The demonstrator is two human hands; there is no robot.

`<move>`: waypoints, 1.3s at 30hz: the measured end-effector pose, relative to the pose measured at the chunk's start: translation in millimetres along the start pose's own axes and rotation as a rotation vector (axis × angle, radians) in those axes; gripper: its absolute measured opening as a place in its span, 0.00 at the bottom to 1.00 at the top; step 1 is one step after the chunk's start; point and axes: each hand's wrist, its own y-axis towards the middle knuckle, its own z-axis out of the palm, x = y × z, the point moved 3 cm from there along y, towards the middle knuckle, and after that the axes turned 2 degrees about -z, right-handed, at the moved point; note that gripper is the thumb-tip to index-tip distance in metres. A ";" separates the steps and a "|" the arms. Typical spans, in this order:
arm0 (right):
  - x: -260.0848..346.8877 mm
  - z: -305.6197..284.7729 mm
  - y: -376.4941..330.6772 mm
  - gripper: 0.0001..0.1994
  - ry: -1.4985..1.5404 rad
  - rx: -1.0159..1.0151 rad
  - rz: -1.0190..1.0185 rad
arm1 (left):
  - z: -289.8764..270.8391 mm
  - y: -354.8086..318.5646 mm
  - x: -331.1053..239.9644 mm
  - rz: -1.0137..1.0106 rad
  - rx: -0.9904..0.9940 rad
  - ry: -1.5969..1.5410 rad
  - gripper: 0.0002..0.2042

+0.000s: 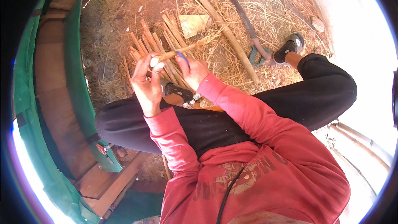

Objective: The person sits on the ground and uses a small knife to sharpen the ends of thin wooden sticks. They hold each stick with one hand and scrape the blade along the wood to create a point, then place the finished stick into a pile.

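Resting pinched between left-hand (148, 84) thumb and fingers, one peeled stick (190, 48) slants away past the right hand (196, 74), which curls around one slim blue object (183, 59). Beneath and beyond: piled sticks (148, 37), too overlapped to count. Farther right: one yellowish slab (193, 25), one long pole (226, 32), one dark blade (244, 19).

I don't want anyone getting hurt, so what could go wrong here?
The blue thing in the right hand meets the stick close to the left hand; if it's sharp, which I can't tell, a slip might hurt fingers. The long dark tool lies near the right shoe, so someone might trip on it. The sticks on the ground, near the other shoe, might roll if stepped on.
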 end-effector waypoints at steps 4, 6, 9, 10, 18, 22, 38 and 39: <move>-6.3 4.9 5.5 0.21 -0.133 0.042 -0.028 | -9.2 4.9 1.5 -0.026 -0.002 -0.026 0.12; -13.2 20.9 6.9 0.23 -0.094 0.023 -0.114 | -11.6 3.9 9.0 -0.055 -0.007 -0.015 0.11; 28.6 -9.4 -3.0 0.23 0.001 -0.001 -0.187 | -8.1 -1.1 4.3 -0.031 -0.007 0.009 0.12; 30.9 -13.6 -9.5 0.23 0.018 -0.008 -0.150 | -5.6 -3.7 3.3 -0.024 -0.017 -0.016 0.13; -5.5 -10.1 -1.1 0.29 -0.040 -0.011 0.006 | -3.0 1.8 1.0 -0.044 -0.015 -0.020 0.12; -21.1 -5.3 1.7 0.26 -0.058 0.151 0.305 | -0.1 3.6 6.4 -0.056 -0.041 -0.065 0.12; -8.7 0.0 4.9 0.31 -0.024 0.092 0.061 | -1.5 -1.5 7.4 -0.074 -0.063 -0.117 0.12; -5.9 4.9 0.6 0.30 -0.052 0.034 -0.039 | -1.2 -1.9 8.9 -0.066 -0.066 -0.132 0.12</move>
